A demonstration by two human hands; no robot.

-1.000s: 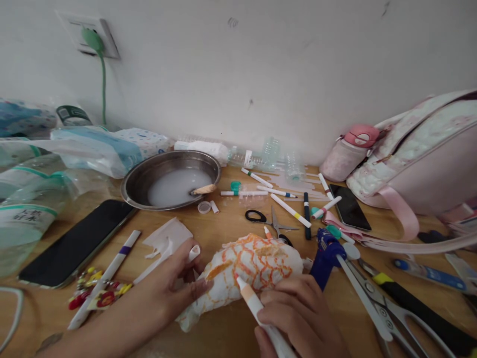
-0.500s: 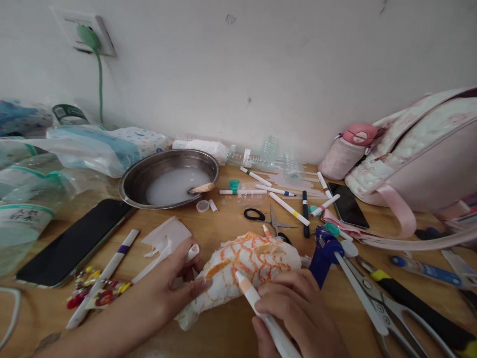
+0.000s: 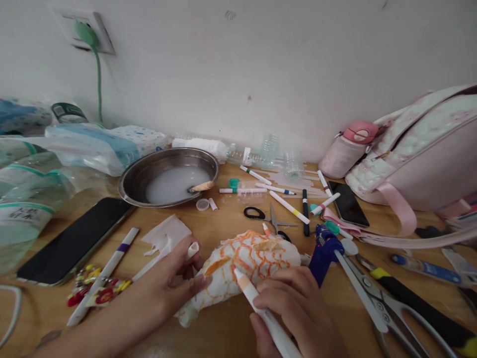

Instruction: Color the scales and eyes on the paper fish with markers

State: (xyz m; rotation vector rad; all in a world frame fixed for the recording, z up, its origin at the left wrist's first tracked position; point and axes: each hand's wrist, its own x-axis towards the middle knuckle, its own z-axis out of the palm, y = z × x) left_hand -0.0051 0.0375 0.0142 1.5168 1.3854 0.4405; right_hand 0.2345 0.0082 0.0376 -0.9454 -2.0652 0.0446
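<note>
A white, lumpy paper-covered fish shape (image 3: 257, 258) with orange scale-like lines lies on the wooden table in front of me. My left hand (image 3: 182, 283) grips its narrower left end between thumb and fingers. A small white tube-like piece (image 3: 193, 250) sticks up among those fingers; I cannot tell what it is. Held like a pen in my right hand (image 3: 298, 308), a white marker (image 3: 263, 311) with an orange band has its tip at the shape's front side. Behind the shape lie small black-handled scissors (image 3: 274, 219). To its right stands a blue glue gun (image 3: 324, 253).
A metal basin (image 3: 128, 191) of cloudy liquid stands behind, with a brush-like thing on its rim. Around are a phone (image 3: 70, 243), torn white sheet (image 3: 167, 233), beads (image 3: 89, 283), several markers (image 3: 288, 207), large shears (image 3: 376, 298), a pink bottle (image 3: 341, 154) and a backpack (image 3: 417, 159).
The marker's tip has shifted very slightly up and left along the orange lines. My left hand keeps its hold on the fish shape.
</note>
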